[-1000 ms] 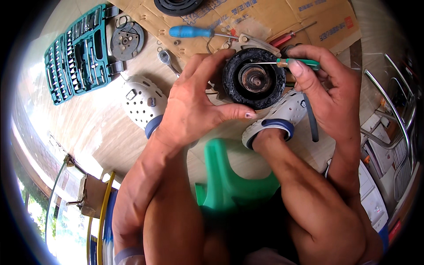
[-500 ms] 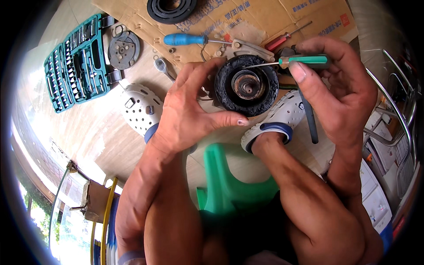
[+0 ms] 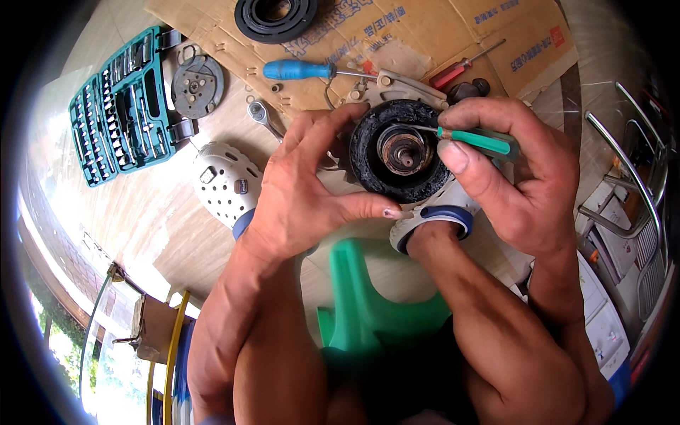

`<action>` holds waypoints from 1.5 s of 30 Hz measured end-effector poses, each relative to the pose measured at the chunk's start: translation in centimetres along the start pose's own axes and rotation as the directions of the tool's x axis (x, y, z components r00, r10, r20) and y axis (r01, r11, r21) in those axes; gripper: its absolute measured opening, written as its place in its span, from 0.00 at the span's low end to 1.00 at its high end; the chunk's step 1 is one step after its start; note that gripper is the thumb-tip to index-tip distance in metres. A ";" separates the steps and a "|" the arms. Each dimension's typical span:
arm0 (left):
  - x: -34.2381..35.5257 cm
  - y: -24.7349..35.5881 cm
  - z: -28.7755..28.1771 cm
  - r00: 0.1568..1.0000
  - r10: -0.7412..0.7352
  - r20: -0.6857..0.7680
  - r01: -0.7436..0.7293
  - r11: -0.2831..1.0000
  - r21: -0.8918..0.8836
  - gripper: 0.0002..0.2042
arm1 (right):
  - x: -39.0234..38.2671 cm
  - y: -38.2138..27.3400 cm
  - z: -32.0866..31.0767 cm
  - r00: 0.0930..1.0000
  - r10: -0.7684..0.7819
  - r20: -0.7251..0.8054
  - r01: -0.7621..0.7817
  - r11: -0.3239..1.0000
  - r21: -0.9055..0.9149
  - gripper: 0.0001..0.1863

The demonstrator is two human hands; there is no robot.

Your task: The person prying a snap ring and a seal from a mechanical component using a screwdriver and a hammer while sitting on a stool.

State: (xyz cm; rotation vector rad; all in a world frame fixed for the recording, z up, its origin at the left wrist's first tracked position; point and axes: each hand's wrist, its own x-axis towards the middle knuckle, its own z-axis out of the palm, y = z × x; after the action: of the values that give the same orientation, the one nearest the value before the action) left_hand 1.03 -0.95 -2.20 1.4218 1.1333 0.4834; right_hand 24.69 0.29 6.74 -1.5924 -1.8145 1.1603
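Note:
My left hand [image 3: 308,180] grips a round black part [image 3: 418,188] with a greasy, thick rim and a rusty centre shaft [image 3: 405,157], fingers at its left and thumb along the bottom. My right hand [image 3: 524,180] pinches a small screwdriver with a green handle [image 3: 482,142]; its thin blade reaches into the part's upper inside, just above the shaft. Beyond the part lies a metal bracket [image 3: 397,85], partly hidden, with a blue-handled screwdriver [image 3: 297,69] and a red-handled one [image 3: 453,71] nearby on cardboard [image 3: 517,49].
A teal socket set [image 3: 127,106], a metal disc [image 3: 197,88], a ratchet [image 3: 258,113] and a black ring [image 3: 276,32] lie around. My shoes [image 3: 223,188] flank the work, over a green stool [image 3: 354,283]. Chrome tubing [image 3: 637,177] stands at the right.
Since half a second ago, the round part and both hands have moved a little toward me. The green screwdriver now sits lower, its handle tilted down toward the right.

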 end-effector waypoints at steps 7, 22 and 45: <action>-0.1 0.3 -0.2 1.000 -0.007 -0.008 0.007 1.000 0.011 0.54 | -0.6 -0.4 -0.8 0.998 -0.057 -0.017 0.055 0.995 -0.086 0.10; -0.2 0.2 -0.2 1.000 0.004 -0.005 -0.004 1.000 -0.007 0.50 | -1.3 0.4 0.2 0.990 0.133 -0.049 -0.128 0.989 0.080 0.10; -0.1 0.1 -0.3 0.999 0.024 -0.033 -0.024 1.000 0.010 0.49 | -1.7 0.8 1.1 0.985 0.101 -0.139 -0.090 0.993 0.081 0.08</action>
State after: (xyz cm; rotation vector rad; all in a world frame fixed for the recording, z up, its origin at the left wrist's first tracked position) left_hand 0.74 -0.89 -2.03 1.4420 1.1474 0.5202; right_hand 24.66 -1.71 5.85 -1.6903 -1.6022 1.1110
